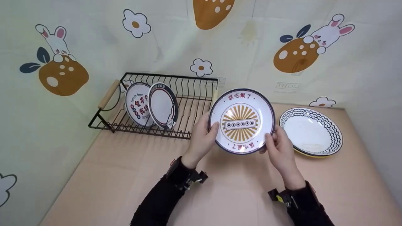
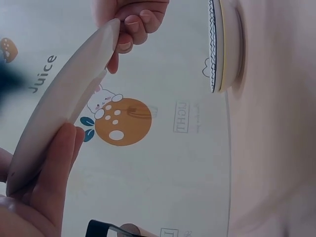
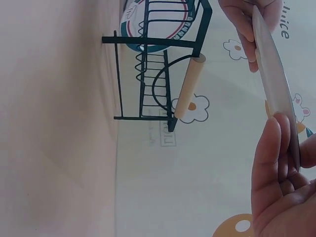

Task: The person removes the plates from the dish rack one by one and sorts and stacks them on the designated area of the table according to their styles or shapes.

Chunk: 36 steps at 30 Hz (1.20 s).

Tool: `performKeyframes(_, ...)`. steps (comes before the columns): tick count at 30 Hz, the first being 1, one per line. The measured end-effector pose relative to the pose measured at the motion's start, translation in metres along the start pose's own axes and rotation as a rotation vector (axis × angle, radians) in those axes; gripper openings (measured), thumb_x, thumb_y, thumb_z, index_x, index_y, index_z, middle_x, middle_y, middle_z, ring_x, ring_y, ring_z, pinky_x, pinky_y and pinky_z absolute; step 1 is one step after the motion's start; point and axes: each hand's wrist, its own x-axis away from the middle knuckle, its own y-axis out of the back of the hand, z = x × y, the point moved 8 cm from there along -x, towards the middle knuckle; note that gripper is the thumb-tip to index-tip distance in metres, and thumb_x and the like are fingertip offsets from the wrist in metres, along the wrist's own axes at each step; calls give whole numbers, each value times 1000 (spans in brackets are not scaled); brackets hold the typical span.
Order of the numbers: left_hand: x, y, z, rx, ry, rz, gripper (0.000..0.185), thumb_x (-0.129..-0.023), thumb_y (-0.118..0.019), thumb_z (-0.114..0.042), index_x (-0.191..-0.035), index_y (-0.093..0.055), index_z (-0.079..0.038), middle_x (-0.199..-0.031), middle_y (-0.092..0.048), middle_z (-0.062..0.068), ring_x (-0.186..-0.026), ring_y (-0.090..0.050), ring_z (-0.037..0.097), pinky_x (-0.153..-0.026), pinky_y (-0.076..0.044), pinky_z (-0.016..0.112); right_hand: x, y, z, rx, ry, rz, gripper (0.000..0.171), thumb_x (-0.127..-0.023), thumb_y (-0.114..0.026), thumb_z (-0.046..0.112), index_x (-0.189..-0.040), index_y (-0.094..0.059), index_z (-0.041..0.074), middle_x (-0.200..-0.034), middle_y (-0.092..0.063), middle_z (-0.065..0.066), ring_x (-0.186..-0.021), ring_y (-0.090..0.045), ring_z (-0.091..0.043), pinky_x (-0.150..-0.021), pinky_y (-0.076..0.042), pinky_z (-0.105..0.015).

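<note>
- The plate (image 1: 241, 121) is up off the desk (image 1: 125, 179) between my hands, its face turned toward me: white with a dark blue rim, red characters and a gold sunburst at the middle.
- My left hand (image 1: 202, 138) grips its left edge, thumb on the face and fingers behind.
- My right hand (image 1: 279, 147) pinches the lower right edge the same way.
- Just left of the held plate stands the black wire rack (image 1: 169, 75), with a wooden handle (image 1: 109, 94) at its left end.
- Two more plates lean upright in the rack's left part: a red-lettered plate (image 1: 137, 105) and, partly in front of it, a dark-rimmed plate (image 1: 161, 105).
- To my right, a white dish (image 1: 309, 131) with black wavy lines sits on the desk; yellow shows under its rim.
- Behind everything hangs a pale sheet (image 1: 169, 44) printed with rabbits, orange fruit and flowers.
</note>
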Motion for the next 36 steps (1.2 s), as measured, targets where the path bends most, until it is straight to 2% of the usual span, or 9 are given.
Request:
performKeyframes(8,0,-5,2,-7,24,58,35,-94,-55,3,-128,-51,11,-106,-65,21,-86,-66,24,-74,-59,31,-1,5,-3,-1,-80,-32,27,-100,-48,-4,-126,-47,-11,-71,-62,-16,-51,-58,-15,-46,-54,-28)
performKeyframes(16,-1,-5,2,45,41,78,39,-95,-56,2,-132,-48,11,-109,-66,23,-85,-68,26,-71,-60,32,-2,8,-4,-16,-107,-48,28,-100,-48,-3,-127,-46,-12,-71,-61,-16,-50,-58,-15,-45,-54,-29)
performKeyframes(19,-2,-4,1,45,39,73,44,-95,-56,1,-136,-43,12,-111,-67,26,-89,-69,27,-74,-60,31,-2,10,-4,-27,-107,-57,26,-100,-48,-4,-125,-47,-11,-69,-60,-16,-50,-58,-15,-45,-54,-29)
performKeyframes(24,-3,0,-4,-21,-22,53,48,-94,-55,3,-139,-40,12,-117,-65,25,-103,-66,26,-87,-56,29,-4,14,-5,-59,-98,-78,24,-101,-46,-4,-122,-47,-14,-67,-58,-13,-49,-57,-14,-44,-53,-27)
performKeyframes(30,-5,7,-8,-93,-83,37,49,-95,-56,2,-139,-39,11,-121,-64,21,-104,-64,24,-90,-54,31,-5,17,-11,-74,-120,-94,27,-101,-45,-3,-125,-43,-16,-67,-58,-12,-48,-57,-13,-44,-53,-25)
performKeyframes(36,-8,12,-13,-157,-147,19,45,-95,-55,2,-138,-42,9,-125,-61,23,-112,-62,27,-98,-49,33,-6,18,-18,-74,-168,-103,27,-101,-44,-3,-125,-44,-15,-67,-59,-12,-48,-57,-13,-45,-53,-26)
